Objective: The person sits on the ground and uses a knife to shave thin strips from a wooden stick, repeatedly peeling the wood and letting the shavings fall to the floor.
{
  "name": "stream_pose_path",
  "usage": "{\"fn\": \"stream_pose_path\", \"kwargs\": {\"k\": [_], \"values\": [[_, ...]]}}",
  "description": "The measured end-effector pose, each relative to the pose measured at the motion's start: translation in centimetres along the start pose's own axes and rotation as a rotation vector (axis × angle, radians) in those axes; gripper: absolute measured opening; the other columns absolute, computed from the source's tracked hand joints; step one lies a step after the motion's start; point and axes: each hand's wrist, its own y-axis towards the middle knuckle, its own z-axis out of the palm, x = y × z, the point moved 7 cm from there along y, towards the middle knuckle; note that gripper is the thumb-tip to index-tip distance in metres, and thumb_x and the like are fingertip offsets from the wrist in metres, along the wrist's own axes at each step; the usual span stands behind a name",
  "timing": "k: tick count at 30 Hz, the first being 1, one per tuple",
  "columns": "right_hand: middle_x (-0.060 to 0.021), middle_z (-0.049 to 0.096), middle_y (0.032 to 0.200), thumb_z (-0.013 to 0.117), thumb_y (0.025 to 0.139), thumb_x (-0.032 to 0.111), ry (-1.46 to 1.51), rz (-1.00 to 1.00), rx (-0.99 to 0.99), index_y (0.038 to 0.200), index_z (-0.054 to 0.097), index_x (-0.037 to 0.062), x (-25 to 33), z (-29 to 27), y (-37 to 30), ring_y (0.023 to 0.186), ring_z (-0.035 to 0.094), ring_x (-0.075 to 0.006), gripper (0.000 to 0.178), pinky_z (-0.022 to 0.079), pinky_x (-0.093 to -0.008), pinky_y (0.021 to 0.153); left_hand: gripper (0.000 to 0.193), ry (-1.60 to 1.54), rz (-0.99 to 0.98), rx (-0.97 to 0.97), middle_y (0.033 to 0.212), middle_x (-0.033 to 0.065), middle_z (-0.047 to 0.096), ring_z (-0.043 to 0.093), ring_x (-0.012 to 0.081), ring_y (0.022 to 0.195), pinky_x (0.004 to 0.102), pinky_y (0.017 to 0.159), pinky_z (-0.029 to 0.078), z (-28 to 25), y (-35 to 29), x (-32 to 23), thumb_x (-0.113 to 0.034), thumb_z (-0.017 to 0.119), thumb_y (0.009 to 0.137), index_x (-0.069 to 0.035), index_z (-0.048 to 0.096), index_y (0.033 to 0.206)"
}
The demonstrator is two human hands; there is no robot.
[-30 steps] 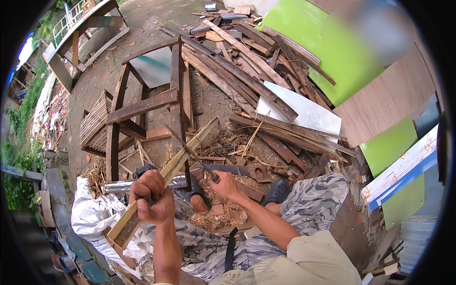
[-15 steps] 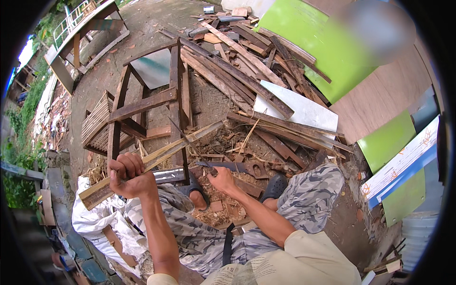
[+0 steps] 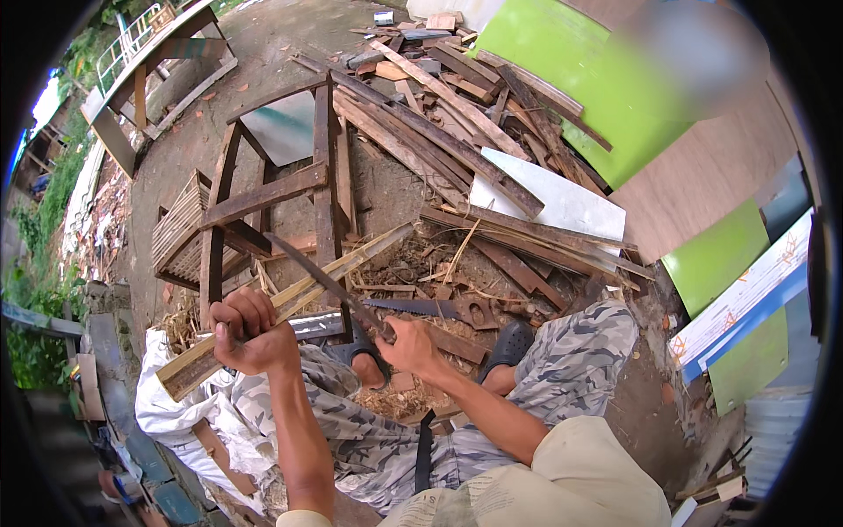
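Pale wooden batten (image 3: 351,262) is slanting up and rightward through the left hand (image 3: 255,332), which is making a fist around it near its lower end. The right hand (image 3: 411,344) is clasping a long dark blade (image 3: 322,277) by its near end; the blade is pointing away and leftward, crossing the batten between the hands, though contact is hard to tell. Compared with half a second ago, the blade's tip is sitting further left while the batten is staying almost put, suggesting the blade is working on it and the left hand is steadying it. Just beyond the right hand, a handsaw (image 3: 408,306) is lying flat. Past the left hand, a dark wooden frame (image 3: 263,196) is standing; farther beyond the right hand, piled planks (image 3: 439,143) are lying near a bright green panel (image 3: 606,97).
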Motion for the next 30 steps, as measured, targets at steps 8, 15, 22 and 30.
{"fn": "stream_pose_path", "kwargs": {"k": [8, 15, 22, 30], "values": [[-0.0237, 0.065, 0.069, 0.070, 0.079, 0.023, -0.013, 0.181, 0.058, 0.100, 0.068, -0.0010, -2.4, 0.3, 0.4, 0.068, 0.068, -0.0394, 0.033, 0.052, -0.0464, 0.064, 0.038, 0.027, 0.006, -0.041, 0.053, -0.0008, 0.025, 0.021, 0.0091, 0.044, 0.0248, 0.041, 0.018, -0.1, 0.0, -0.3, -0.037, 0.049, 0.086, -0.015, 0.027, 0.064], [-0.0225, 0.065, 0.068, 0.068, 0.081, 0.025, -0.043, 0.378, 0.038, 0.089, 0.066, -0.0023, -7.8, -0.4, 2.4, 0.070, 0.068, -0.0408, 0.028, 0.052, -0.0465, 0.064, 0.039, 0.012, -0.011, 0.012, 0.051, -0.0010, 0.025, 0.023, 0.0093, 0.044, 0.0248, 0.041, 0.019, 1.4, -0.3, 0.0, -0.036, 0.051, 0.085, -0.015, 0.027, 0.063], [-0.0215, 0.067, 0.071, 0.070, 0.080, 0.026, -0.002, -0.001, 0.021, 0.095, 0.069, 0.0018, -3.0, -0.1, 2.1, 0.073, 0.067, -0.0421, 0.028, 0.053, -0.0473, 0.065, 0.038, 0.018, -0.012, 0.051, 0.052, -0.0012, 0.024, 0.022, 0.0092, 0.044, 0.0251, 0.042, 0.019, 2.9, -0.5, 0.1, -0.035, 0.051, 0.085, -0.015, 0.027, 0.064], [-0.0225, 0.067, 0.072, 0.069, 0.080, 0.027, -0.054, 0.133, 0.057, 0.095, 0.067, 0.0020, -2.3, -0.9, 2.2, 0.073, 0.067, -0.0422, 0.030, 0.053, -0.0472, 0.067, 0.036, 0.009, 0.012, 0.060, 0.052, -0.0008, 0.026, 0.023, 0.0092, 0.044, 0.0246, 0.041, 0.019, 1.8, 0.1, -0.2, -0.034, 0.049, 0.087, -0.014, 0.028, 0.065]]}}
